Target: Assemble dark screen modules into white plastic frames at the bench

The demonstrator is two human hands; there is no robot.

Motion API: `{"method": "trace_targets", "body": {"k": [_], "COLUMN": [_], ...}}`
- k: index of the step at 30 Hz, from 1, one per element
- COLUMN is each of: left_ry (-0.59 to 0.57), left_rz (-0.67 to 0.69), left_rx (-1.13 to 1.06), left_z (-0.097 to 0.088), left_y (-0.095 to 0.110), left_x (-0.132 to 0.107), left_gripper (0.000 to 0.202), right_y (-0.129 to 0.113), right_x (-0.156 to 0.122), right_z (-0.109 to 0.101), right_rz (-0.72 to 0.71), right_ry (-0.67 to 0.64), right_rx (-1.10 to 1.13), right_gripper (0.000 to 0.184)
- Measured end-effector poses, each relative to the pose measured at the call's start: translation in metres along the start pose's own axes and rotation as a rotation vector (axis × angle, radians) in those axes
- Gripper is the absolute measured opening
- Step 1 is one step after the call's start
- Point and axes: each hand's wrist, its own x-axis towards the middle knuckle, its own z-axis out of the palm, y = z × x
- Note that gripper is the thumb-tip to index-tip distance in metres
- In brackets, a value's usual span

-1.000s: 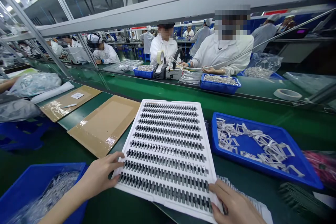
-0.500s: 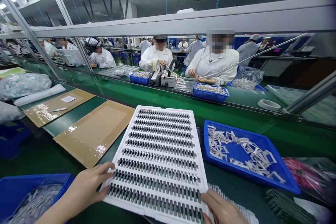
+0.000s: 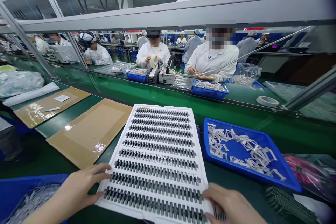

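A white tray (image 3: 159, 179) carries several rows of small dark metal parts (image 3: 157, 159), set side by side in its slots. It lies tilted in front of me, its near edge running out of the picture at the bottom. My left hand (image 3: 78, 189) grips the tray's left edge near the close corner, fingers and thumb slightly apart along the rim. At the near right corner my right hand (image 3: 228, 203) is closed round the rim, its lower part cut off by the frame. A few dark toothed pieces show under that hand.
Right of the tray stands a blue bin (image 3: 262, 178) of white frame-shaped pieces. Cardboard sheets (image 3: 89, 126) lie on the left, above another blue bin (image 3: 34, 178). Pink items in plastic (image 3: 304, 171) lie far right. Co-workers (image 3: 212, 59) sit across the green bench, behind a metal rail (image 3: 168, 14).
The view has shifted slightly. The tray's near edge sits a little lower and further left, both hands still on it. The white stack beside my right hand is now mostly out of sight.
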Motion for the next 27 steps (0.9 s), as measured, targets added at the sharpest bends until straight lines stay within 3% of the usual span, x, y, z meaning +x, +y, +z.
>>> {"method": "trace_targets", "body": {"k": [2,5,8,11,14,22,27], "left_ry": [-0.012,0.025,0.089,0.099,0.067,-0.034,-0.094], "left_rz": [-0.002,-0.032,-0.088,-0.104,-0.092,-0.082,-0.100], "left_rx": [-0.082,-0.105,-0.080,-0.057,-0.038,-0.002,0.053], "left_z": [-0.024,-0.059,-0.077,-0.077,-0.072,-0.068,-0.070], "left_y": [-0.007,-0.019,-0.028,-0.033,-0.035,-0.032,-0.030], "left_x": [0.015,0.060,0.117,0.165,0.192,0.213,0.231], "left_gripper": [0.034,0.035,0.045,0.045,0.039,0.035,0.036], "right_y": [0.006,0.022,0.039,0.052,0.059,0.065,0.067], "right_x": [0.024,0.081,0.142,0.180,0.194,0.215,0.221], "right_z": [-0.034,-0.080,-0.102,-0.100,-0.092,-0.097,-0.096], "right_rz": [-0.038,-0.033,0.071,0.085,0.103,0.124,0.132], "right_ry": [0.060,0.233,0.239,0.192,0.133,-0.052,-0.098], "right_rx": [0.003,-0.135,-0.290,-0.347,-0.402,-0.456,-0.475], "right_gripper": [0.019,0.021,0.027,0.022,0.020,0.021,0.023]}}
